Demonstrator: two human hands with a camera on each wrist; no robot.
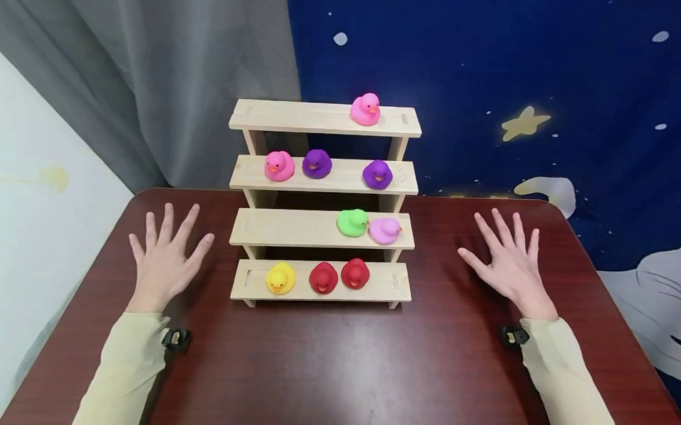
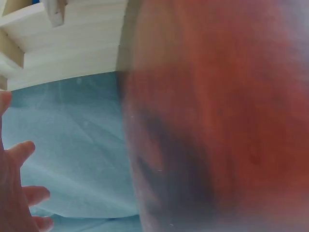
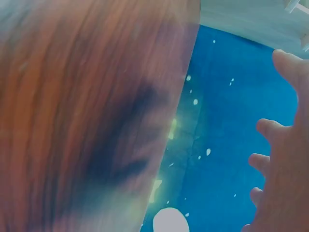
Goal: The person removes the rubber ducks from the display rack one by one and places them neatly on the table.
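Observation:
My left hand [image 1: 166,263] is spread palm down over the table's left side, fingers straight and holding nothing. On the right side my right hand [image 1: 510,265] spreads the same way, also with nothing in it. Between them stands a four-step wooden rack [image 1: 295,228]. A pink duck [image 1: 365,110] sits on its top step. Below it are another pink duck [image 1: 279,166] and two purple ducks [image 1: 317,164]. The third step down carries a green duck [image 1: 352,223] beside a light pink duck [image 1: 385,231]. A yellow duck [image 1: 280,278] and two red ducks [image 1: 323,278] line the lowest step.
The dark red-brown table [image 1: 324,362] extends in front of the rack. Behind it hang a grey curtain [image 1: 210,76] and a blue cloth [image 1: 463,73] with stars and a cat. A white surface [image 1: 31,195] borders the table's left edge.

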